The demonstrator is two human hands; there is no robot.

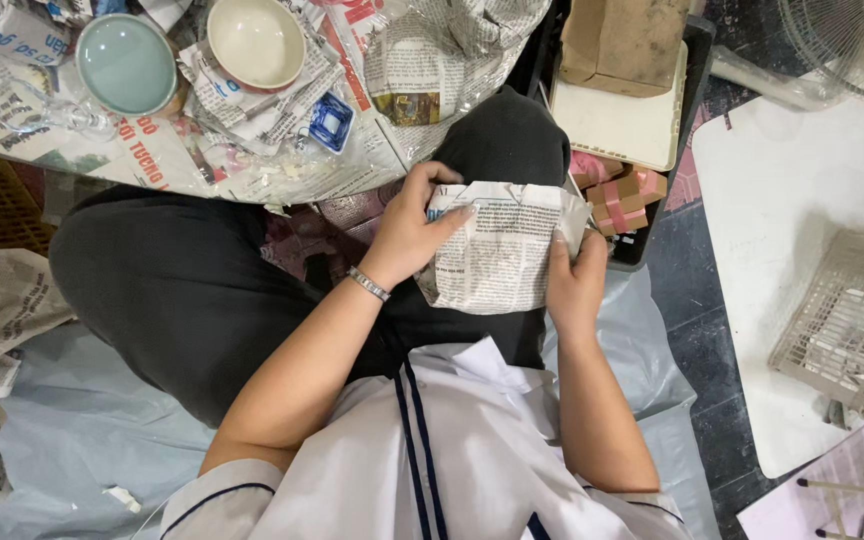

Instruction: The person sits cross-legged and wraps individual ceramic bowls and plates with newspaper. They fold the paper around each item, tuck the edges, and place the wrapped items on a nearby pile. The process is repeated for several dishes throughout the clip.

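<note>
One newspaper-wrapped bundle is being held over the lap between two hands. It is being gripped at its upper left edge by the left hand, fingers curled over the paper, and pinched at its right edge by the right hand. Two bowls are lying on the spread newspaper ahead: one pale green bowl and one cream bowl. One wire basket is sitting at the right.

Newspaper-wrapped parcel in both hands; brown cardboard box at top.
</note>
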